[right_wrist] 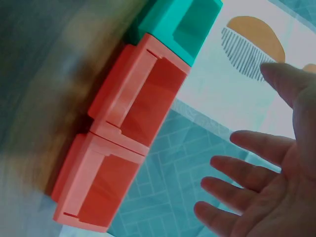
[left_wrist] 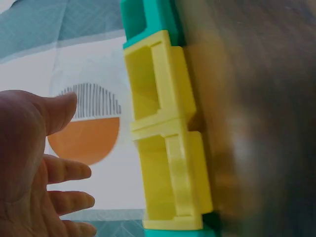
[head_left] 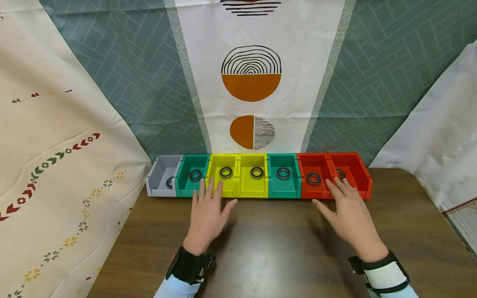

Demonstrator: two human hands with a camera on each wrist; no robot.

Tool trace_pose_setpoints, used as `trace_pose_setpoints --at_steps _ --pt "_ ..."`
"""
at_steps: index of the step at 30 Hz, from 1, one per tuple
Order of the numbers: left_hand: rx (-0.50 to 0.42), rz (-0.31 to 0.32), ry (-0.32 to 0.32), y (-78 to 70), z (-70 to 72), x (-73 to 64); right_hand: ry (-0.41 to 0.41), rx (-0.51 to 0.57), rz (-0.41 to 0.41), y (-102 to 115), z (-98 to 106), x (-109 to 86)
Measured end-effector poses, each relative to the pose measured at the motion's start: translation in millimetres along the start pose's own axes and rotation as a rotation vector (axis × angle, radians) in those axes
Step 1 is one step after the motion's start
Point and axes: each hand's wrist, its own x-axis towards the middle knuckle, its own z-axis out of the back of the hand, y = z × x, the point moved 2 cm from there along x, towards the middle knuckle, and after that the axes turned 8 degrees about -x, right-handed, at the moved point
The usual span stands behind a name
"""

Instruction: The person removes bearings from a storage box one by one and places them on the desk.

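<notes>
Across the back of the table runs a row of open-front bins: a grey bin (head_left: 161,176), a green bin (head_left: 186,188), two yellow bins (head_left: 253,189), another green bin (head_left: 285,190) and two red bins (head_left: 357,176). A ball bearing lies in each, such as the bearing (head_left: 257,173) in the right yellow bin. My left hand (head_left: 207,217), fingers spread, hovers before the left green and left yellow bins. Before the red bins my right hand (head_left: 350,217) hovers likewise, its fingers partly covering the rightmost bearing (head_left: 340,174). Neither hand holds anything.
The brown wooden table (head_left: 261,248) extends in front of the bins. Behind them hangs a patterned cloth (head_left: 149,82) with orange and striped shapes. A cream curtain (head_left: 56,145) borders the left side, and a white cloth (head_left: 447,136) the right.
</notes>
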Motion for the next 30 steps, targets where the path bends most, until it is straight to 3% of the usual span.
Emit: trace_pose_setpoints --at_steps 4,9,13,19,30 --pt "-0.028 -0.015 -0.036 -11.8 7.5 7.8 -0.079 0.052 -0.016 -3 8 7.3" --pt "-0.075 -0.043 -0.065 -32.6 15.9 18.0 -0.100 0.097 -0.055 -11 18 17.5" --pt "-0.134 -0.077 -0.073 -47.1 14.9 26.8 -0.140 0.121 -0.085 -17 21 23.9" --pt "-0.269 -0.053 -0.027 -62.7 0.7 38.6 -0.191 0.164 -0.124 -24 21 31.0" --pt "-0.374 -0.019 0.103 -76.2 -40.6 63.0 -0.126 0.144 -0.199 -43 4 35.1"
